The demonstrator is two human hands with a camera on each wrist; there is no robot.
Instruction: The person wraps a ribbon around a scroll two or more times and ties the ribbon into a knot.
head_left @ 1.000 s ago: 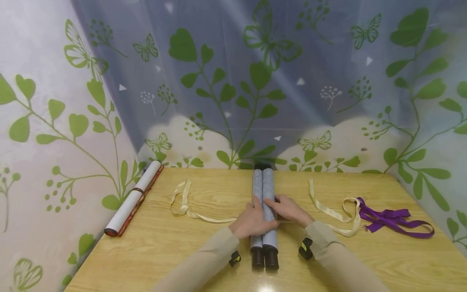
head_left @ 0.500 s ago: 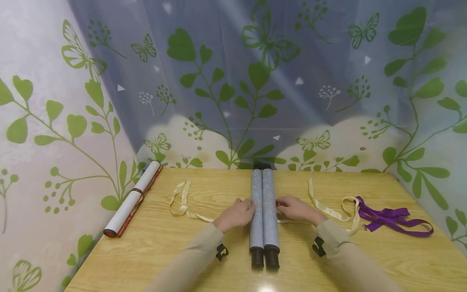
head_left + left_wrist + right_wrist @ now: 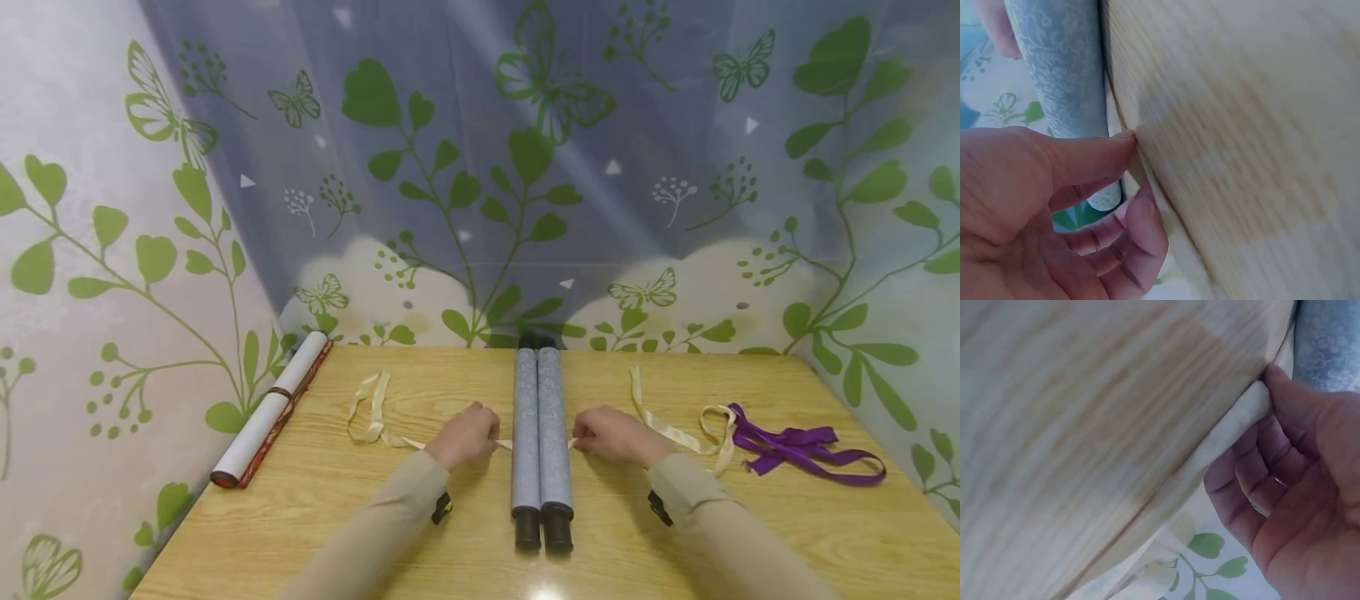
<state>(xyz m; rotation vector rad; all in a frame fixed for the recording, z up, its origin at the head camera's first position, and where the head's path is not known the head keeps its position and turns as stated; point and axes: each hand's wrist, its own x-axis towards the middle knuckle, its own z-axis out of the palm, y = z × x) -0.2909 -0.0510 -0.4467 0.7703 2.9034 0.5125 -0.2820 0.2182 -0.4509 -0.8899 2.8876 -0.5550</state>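
Observation:
Two pale blue patterned scroll rolls (image 3: 551,433) with dark ends lie side by side, pointing away from me. A cream ribbon (image 3: 1175,231) runs crosswise beneath them and comes out on both sides. Left of the rolls, my left hand (image 3: 467,437) pinches the ribbon between thumb and fingers. On the other side, my right hand (image 3: 617,435) pinches it too, close to the right roll. In the right wrist view the ribbon (image 3: 1210,447) trails away from the fingertips along the wood. The stretch under the rolls is hidden.
A white scroll (image 3: 266,425) with a dark tie and a red patterned strip lies along the table's left edge. At the right, a purple ribbon (image 3: 795,450) lies heaped beside the cream ribbon's loose end. A leaf-patterned curtain (image 3: 480,167) hangs behind the wooden table (image 3: 465,550).
Both hands have come off the tops of the rolls and moved apart to either side. They now pinch the cream ribbon. The rolls have hardly moved.

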